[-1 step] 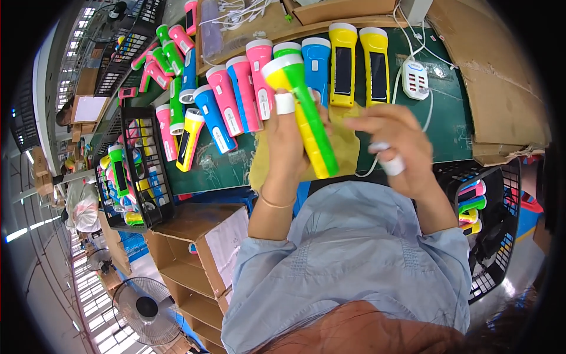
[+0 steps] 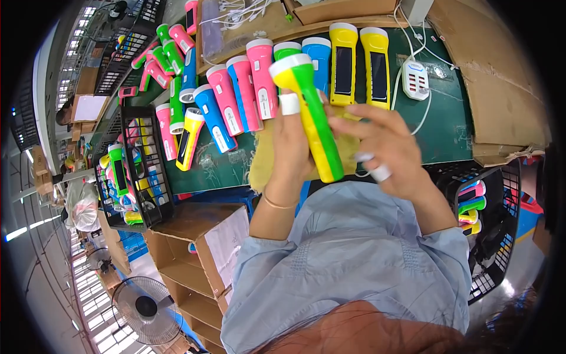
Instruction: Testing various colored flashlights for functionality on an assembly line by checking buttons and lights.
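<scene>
A yellow-green flashlight is gripped upright by the left hand; the right hand, fingers loosely spread, touches its side. Behind it, a green table is lined with flashlights.

a flat brown cardboard box lies along the far edge of the green table, above the row of torches. a large sheet of flattened brown cardboard covers the table's right end. below the table's left part stands an open brown cardboard carton with dividers, a white paper label sheet stuck on its side. small white rectangular labels sit on the bodies of the pink and blue torches.
</scene>
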### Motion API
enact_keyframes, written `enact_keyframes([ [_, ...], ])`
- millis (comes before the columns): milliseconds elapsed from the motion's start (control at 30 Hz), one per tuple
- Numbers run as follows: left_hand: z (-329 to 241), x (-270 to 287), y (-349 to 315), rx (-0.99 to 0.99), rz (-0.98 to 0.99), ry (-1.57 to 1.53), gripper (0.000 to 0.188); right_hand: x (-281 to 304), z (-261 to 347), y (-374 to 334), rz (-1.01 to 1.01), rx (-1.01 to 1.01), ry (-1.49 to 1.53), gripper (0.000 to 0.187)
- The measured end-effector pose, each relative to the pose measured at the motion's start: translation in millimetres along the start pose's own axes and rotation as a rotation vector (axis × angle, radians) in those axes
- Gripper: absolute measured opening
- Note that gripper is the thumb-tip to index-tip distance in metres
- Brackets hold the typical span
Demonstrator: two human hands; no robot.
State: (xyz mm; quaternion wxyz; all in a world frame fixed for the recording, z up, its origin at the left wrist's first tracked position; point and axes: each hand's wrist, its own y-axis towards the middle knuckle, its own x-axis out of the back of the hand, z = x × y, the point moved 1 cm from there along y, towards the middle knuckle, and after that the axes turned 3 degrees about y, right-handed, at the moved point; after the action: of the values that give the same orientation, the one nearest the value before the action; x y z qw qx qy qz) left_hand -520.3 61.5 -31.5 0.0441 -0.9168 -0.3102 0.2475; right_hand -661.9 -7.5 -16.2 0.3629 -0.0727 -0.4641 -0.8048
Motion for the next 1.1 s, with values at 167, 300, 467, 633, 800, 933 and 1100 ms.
enact_keyframes([
  [167, -9, -6, -10, -0.054, 0.076, -0.048, 0.047, -19, 12, -32, 0.188, 0.262, -0.064, 0.017],
  [300, -4, -19, -18, -0.096, 0.01, -0.023, 0.048, -14, 10, -21, 0.089, 0.237, -0.175, 0.021],
  [467, -9, -6, -10, -0.112, 0.081, -0.103, 0.054, -15, 15, -36, 0.159, 0.224, 0.051, 0.023],
  [633, -14, -15, -19, -0.218, 0.099, -0.123, 0.047, 1, 17, -30, -0.187, -0.58, 0.417, 0.043],
  [800, 0, -14, -16, -0.361, 0.06, -0.016, 0.045, -26, 10, -19, -0.209, -0.587, 0.495, 0.029],
  [933, 4, -19, -22, -0.488, -0.047, 0.085, 0.045, -30, 9, -5, 0.035, -0.8, 0.535, 0.028],
  [1100, 3, -13, -11, -0.487, 0.019, 0.022, 0.049, -29, -7, -16, 0.056, -0.931, 0.91, 0.033],
])
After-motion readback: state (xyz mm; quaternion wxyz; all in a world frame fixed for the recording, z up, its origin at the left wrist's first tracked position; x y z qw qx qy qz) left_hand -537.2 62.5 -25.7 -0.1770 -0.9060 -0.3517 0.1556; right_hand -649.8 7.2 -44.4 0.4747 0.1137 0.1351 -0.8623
